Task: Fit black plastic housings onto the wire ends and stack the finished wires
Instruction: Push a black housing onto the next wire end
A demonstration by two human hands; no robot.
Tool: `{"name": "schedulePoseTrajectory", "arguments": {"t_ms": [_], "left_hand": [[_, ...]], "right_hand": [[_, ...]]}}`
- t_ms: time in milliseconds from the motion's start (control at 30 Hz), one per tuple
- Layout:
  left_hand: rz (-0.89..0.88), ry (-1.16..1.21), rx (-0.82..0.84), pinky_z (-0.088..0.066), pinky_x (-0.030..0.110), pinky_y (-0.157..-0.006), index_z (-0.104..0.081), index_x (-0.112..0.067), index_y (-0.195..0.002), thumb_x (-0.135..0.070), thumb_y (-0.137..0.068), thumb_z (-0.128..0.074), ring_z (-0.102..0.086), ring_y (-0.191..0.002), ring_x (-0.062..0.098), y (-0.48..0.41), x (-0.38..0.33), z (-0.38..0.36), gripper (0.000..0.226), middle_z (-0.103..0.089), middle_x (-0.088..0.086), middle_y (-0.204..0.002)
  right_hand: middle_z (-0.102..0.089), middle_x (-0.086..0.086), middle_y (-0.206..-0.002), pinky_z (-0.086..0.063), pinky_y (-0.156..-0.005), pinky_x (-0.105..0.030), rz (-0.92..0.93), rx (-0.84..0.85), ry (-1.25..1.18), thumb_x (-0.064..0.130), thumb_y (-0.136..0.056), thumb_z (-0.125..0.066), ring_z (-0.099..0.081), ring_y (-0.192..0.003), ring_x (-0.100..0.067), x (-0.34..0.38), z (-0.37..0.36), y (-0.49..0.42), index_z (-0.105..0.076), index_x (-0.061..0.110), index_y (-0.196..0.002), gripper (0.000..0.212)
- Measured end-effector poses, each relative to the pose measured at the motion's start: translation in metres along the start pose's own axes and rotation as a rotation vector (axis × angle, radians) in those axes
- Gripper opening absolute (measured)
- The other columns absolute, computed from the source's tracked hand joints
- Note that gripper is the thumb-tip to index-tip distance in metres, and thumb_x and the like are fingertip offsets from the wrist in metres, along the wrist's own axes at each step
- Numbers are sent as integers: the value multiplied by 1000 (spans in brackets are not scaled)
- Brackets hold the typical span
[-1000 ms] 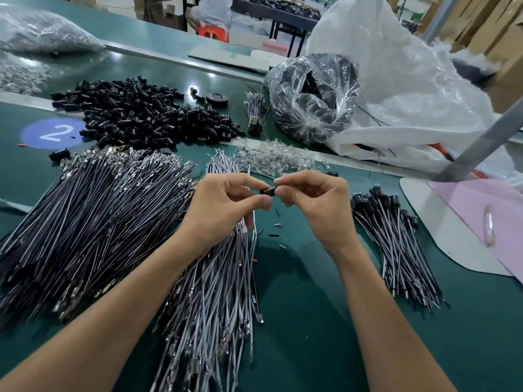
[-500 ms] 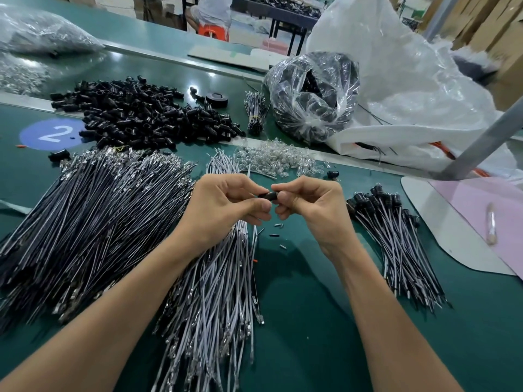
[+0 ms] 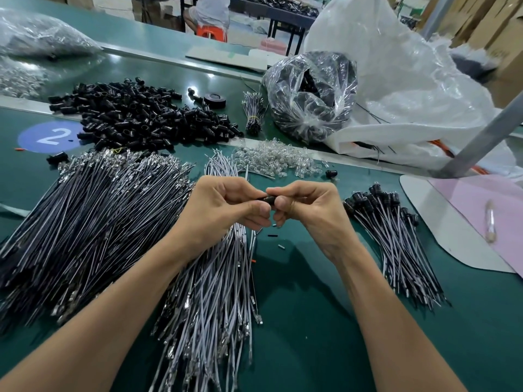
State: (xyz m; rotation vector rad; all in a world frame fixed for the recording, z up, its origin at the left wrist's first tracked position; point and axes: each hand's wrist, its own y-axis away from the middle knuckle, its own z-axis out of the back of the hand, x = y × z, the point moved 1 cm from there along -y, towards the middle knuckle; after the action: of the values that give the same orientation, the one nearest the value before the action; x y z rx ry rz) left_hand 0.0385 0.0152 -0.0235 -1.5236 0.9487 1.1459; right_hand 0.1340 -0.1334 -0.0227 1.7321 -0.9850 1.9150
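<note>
Pinching one black housing (image 3: 268, 200) from both sides, the left hand (image 3: 226, 212) and right hand (image 3: 310, 215) hovered above the table (image 3: 311, 306).

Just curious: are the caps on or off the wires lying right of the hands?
On: black housings sit on the stacked wires' far ends.

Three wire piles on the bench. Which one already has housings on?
The small pile right of the right hand: black housings cap its far ends. The big dark pile and the grey pile show only bare metal terminals.
</note>
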Motion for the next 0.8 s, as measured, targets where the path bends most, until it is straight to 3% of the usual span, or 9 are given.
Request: {"name": "schedulePoseTrajectory", "arguments": {"t_ms": [100,200,333,433,533,633,733,800], "left_hand": [[37,91,-79,-56,23,-53,-68,-5,-88,-16,-74,-70,-73,-61,21,-3,0,-4,18,-75,10,-72],[128,138,-84,-56,25,-52,-59,-5,-101,-21,-79,-67,-72,-59,22,-5,1,-6,28,-74,12,-72],[177,260,24,-58,29,-56,-48,-9,-121,-38,-78,-64,-72,-64,23,-5,-1,0,54,-74,12,-79],[93,224,-174,-57,29,-60,-55,-13,-116,-48,-83,-56,-71,-67,22,-8,-6,12,48,-74,7,-80],[44,239,-463,-53,24,-57,-61,-15,-102,-45,-93,-47,-65,-61,18,-8,-9,30,35,-71,2,-72],[78,50,-667,-46,19,-48,-64,-18,-90,-35,-100,-52,-58,-51,9,-8,-13,47,24,-67,-2,-64],[182,-402,-626,-42,22,-55,-66,-22,-81,-37,-93,-62,-53,-54,6,-9,-17,61,21,-62,-3,-62],[285,-673,-464,-41,24,-56,-68,-22,-78,-42,-90,-65,-55,-59,7,-8,-18,64,23,-65,-4,-64]], "right_hand": [[-74,-7,-86,-55,-70,-32,-6,-27,-41,19,-84,-70,-65,-74,-19,-2,-9,-3,-78,20,-96,14],[-73,-9,-98,-52,-82,-36,-20,-33,-58,31,-77,-74,-63,-85,-20,-4,-18,-6,-76,20,-98,24],[-69,-4,-91,-53,-73,-27,7,-46,-292,34,-87,-60,-62,-78,-15,8,-12,-7,-71,16,-89,22],[-66,-1,-74,-51,-53,-20,8,-112,-449,36,-90,-53,-60,-59,-10,28,18,1,-70,14,-87,28],[-62,2,-63,-39,-40,-16,-3,-326,-145,39,-90,-54,-48,-44,-6,51,73,16,-71,15,-88,29],[-66,0,-59,-40,-38,-17,-75,-561,421,41,-92,-59,-50,-40,-7,67,127,32,-70,15,-89,28],[-67,1,-58,-47,-41,-20,-225,-659,968,35,-94,-61,-58,-43,-7,68,162,40,-72,10,-92,28],[-69,-4,-67,-48,-47,-27,-330,-634,1107,34,-95,-60,-61,-46,-6,63,167,41,-72,6,-97,30]]}}
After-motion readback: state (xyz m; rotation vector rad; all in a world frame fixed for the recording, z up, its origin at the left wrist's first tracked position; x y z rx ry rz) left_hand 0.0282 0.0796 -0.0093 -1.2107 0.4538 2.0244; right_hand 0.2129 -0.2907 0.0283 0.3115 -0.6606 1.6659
